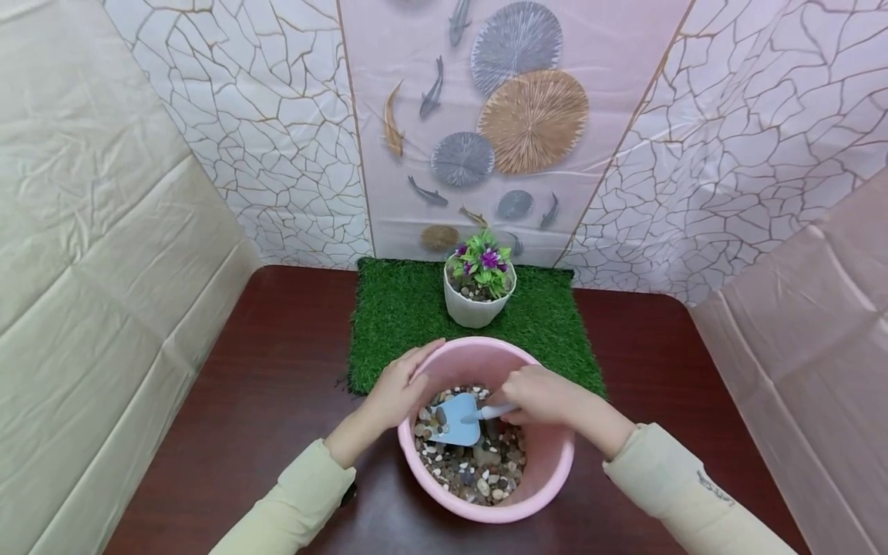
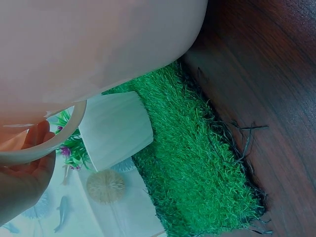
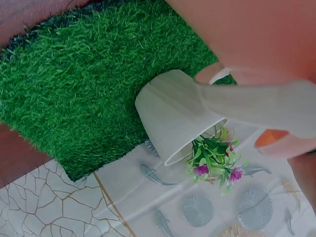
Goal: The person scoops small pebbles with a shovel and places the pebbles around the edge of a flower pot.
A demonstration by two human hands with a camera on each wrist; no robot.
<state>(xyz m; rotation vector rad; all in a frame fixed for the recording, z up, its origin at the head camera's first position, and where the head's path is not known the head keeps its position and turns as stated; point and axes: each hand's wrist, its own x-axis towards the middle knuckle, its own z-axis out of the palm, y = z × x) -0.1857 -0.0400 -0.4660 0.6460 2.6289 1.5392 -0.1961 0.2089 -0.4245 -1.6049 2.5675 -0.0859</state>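
A pink basin (image 1: 479, 512) holds many mixed pebbles (image 1: 483, 484). My left hand (image 1: 394, 389) grips its left rim; in the left wrist view, fingers (image 2: 37, 170) bend around that rim. Inside the basin, my right hand (image 1: 543, 395) holds a small light-blue shovel (image 1: 461, 422) by its pale handle. The blade points left over the stones, with several pebbles on it. In the right wrist view the basin rim (image 3: 261, 106) crosses close to the camera, and the shovel is hidden there.
Behind the basin, a white pot (image 1: 475, 312) with a purple-flowered plant (image 1: 486, 262) stands on a green grass mat (image 1: 395, 308). A dark reddish-brown table (image 1: 277, 347) lies under everything. Patterned cloth walls (image 1: 277, 154) enclose the back and sides.
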